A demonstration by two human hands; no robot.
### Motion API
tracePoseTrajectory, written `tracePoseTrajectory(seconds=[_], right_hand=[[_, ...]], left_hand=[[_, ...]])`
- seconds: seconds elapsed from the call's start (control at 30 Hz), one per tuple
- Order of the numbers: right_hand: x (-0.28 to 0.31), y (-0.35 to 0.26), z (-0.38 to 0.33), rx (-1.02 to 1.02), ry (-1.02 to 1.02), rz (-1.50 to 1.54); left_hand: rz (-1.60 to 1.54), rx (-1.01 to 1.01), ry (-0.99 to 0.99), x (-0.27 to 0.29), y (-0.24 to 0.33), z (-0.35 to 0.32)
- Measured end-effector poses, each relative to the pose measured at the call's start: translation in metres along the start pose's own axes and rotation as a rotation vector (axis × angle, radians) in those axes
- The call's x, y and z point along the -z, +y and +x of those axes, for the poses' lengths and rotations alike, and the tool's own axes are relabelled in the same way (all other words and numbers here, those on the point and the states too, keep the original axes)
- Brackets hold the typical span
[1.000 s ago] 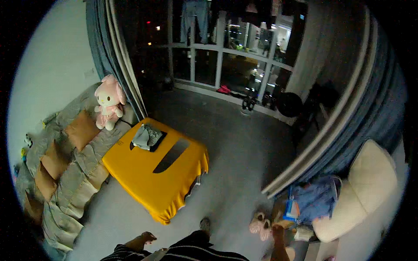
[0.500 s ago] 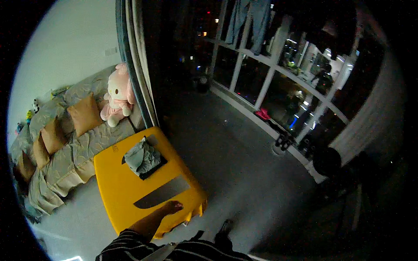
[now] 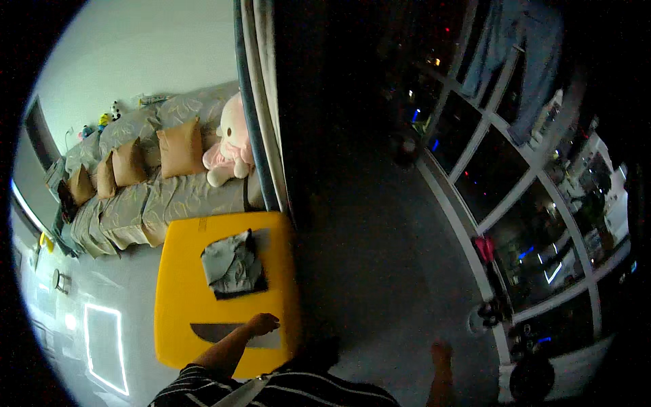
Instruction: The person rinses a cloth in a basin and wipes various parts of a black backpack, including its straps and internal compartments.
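My left hand [image 3: 263, 324] hangs above a low yellow-covered table [image 3: 178, 285], over a dark grey patch [image 3: 211, 331] on its cover. Its fingers look loosely bent, with nothing visible in them. On the table, beyond that hand, lies a heap of grey-green cloth [image 3: 232, 263] with a darker edge below it. My right hand [image 3: 441, 351] hangs low on the right, over the dark floor and apart from everything; darkness and blur hide its fingers.
Past the table stands a sofa [image 3: 146, 202] with brown cushions [image 3: 180, 148] and a big pink plush toy [image 3: 230, 146]. A curtain [image 3: 261, 102] hangs beside it. Windows [image 3: 491, 163] run along the right, with hanging trousers [image 3: 519, 54]. A stool [image 3: 60, 281] stands far left.
My view has turned left, so the table, sofa and windows sit differently in it. My right hand has come into sight; my left stays over the table's near part.
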State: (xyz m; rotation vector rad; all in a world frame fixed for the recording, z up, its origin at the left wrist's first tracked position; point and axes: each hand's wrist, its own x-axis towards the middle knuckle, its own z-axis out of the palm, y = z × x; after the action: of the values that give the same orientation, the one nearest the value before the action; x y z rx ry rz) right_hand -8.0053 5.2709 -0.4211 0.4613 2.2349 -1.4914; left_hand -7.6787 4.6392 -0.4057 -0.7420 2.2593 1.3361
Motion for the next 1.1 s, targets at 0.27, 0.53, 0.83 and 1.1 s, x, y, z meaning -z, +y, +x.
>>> tracePoseTrajectory(seconds=[0.27, 0.53, 0.83, 1.1], right_hand=[[-0.181, -0.228, 0.123, 0.204, -0.28, -0.366], [-0.304, -0.386, 0.18, 0.324, -0.472, -0.791], [-0.535, -0.643, 0.301, 0.83, -0.701, -0.995], [-0.688, -0.834, 0.25, 1.091, -0.861, -0.922]], left_hand=[[-0.418, -0.159, 0.307, 0.216, 0.146, 0.209], [-0.747, -0.683, 0.958, 0.541, 0.453, 0.3], [-1.006, -0.849, 1.068, 0.832, 0.5, 0.361], [-0.95, -0.887, 1.256, 0.914, 0.402, 0.304]])
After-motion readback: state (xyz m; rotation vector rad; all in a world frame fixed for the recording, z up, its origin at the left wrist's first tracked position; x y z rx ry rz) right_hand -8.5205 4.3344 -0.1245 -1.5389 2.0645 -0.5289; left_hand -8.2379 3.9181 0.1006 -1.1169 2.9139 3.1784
